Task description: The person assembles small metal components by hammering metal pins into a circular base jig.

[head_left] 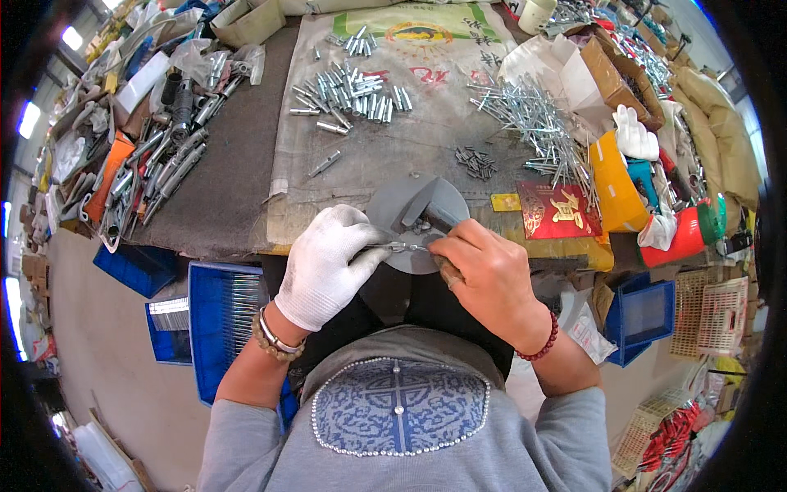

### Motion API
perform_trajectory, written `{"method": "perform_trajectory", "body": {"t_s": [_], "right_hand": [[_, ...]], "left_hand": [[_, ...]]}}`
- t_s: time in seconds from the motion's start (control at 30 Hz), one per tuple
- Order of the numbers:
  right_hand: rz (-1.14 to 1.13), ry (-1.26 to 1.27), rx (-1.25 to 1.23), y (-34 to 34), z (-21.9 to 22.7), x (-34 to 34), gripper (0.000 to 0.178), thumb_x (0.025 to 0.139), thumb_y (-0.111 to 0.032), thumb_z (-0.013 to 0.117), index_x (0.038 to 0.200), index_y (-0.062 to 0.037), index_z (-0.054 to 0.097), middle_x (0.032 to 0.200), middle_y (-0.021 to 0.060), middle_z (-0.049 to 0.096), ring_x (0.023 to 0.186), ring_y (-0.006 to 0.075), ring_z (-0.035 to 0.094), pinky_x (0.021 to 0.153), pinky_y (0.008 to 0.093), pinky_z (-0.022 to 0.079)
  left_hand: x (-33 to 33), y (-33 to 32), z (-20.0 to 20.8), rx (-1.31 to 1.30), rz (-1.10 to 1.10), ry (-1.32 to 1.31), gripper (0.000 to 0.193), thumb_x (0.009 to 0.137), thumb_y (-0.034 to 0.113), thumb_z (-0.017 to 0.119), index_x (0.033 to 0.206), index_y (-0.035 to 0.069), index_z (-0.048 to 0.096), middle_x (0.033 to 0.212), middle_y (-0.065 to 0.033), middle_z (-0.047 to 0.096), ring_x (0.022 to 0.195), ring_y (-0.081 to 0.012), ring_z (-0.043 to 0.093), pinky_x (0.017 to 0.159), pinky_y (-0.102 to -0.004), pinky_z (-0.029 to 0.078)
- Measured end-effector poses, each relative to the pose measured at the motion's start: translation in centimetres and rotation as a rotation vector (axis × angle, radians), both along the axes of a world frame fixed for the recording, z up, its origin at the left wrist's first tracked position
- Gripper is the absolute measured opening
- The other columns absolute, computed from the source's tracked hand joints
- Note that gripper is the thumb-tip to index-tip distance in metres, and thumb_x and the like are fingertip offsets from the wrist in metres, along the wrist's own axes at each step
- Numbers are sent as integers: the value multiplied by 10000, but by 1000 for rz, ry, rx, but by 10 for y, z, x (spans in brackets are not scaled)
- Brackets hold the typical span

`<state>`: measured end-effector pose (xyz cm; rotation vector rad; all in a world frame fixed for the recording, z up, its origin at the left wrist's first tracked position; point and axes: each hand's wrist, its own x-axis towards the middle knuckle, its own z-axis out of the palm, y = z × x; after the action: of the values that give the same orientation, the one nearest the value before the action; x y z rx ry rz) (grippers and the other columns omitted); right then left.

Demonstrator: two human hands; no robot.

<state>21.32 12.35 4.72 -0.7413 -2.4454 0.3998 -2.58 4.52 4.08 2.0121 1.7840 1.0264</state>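
My left hand [328,266], in a white knitted glove, pinches one end of a small shiny metal part [403,246]. My bare right hand [490,275] has thumb and fingers closed at the part's other end; the fingertips hide some of it. Just behind, at the table's front edge, lies a round grey metal disc [384,203] bearing a dark angled metal block [434,203]. Small bits sit beside the block. Farther back, a single metal cylinder [325,163] lies apart from a pile of short silver cylinders [352,92]. Small dark pins [475,162] are heaped right of the disc.
Long thin metal rods [525,115] are piled at the right, near a red envelope [561,210] and an orange-yellow box [616,184]. Metal tubes and tools [164,156] crowd the left. Blue bins [215,328] flank my legs, one holding rods. A printed sack [303,205] covers the table.
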Motion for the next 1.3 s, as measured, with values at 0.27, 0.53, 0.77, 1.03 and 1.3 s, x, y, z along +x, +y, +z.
{"method": "perform_trajectory", "body": {"t_s": [0.27, 0.53, 0.77, 1.03, 1.3], "right_hand": [[14, -34, 31, -3, 0, -4, 196, 806, -39, 782, 989, -97, 741, 943, 67, 619, 838, 274, 705, 713, 407, 579], [71, -46, 81, 5, 1, -7, 225, 805, -35, 797, 1019, -99, 766, 927, 63, 613, 808, 269, 697, 695, 405, 567], [78, -36, 125, 5, -10, -13, 123, 834, -94, 699, 956, -93, 708, 933, 65, 579, 835, 254, 687, 707, 394, 579], [-298, 83, -20, 49, -1, 27, 277, 805, 9, 750, 1059, -100, 768, 990, 103, 707, 915, 345, 733, 777, 431, 592], [-422, 0, -70, 106, -15, 35, 250, 884, -36, 742, 1125, -101, 762, 1043, 126, 709, 981, 385, 724, 840, 481, 571]], "left_hand": [[-1, -2, -1, -29, -31, 31, 199, 808, 104, 874, 988, 74, 796, 1014, -117, 711, 990, -329, 692, 878, -424, 549], [0, -2, -7, -19, -23, -47, 196, 811, 83, 870, 990, 67, 791, 1001, -118, 696, 989, -321, 684, 884, -421, 539], [2, -1, -14, -20, -22, -97, 209, 781, 51, 887, 964, 53, 787, 977, -108, 683, 970, -311, 674, 877, -406, 532], [4, -4, -13, -5, 1, -107, 194, 781, 54, 891, 954, 61, 803, 947, -100, 680, 950, -296, 673, 854, -396, 538], [5, 0, -11, -5, -1, -103, 170, 787, 74, 887, 937, 67, 806, 941, -98, 688, 937, -305, 682, 838, -406, 547]]}}
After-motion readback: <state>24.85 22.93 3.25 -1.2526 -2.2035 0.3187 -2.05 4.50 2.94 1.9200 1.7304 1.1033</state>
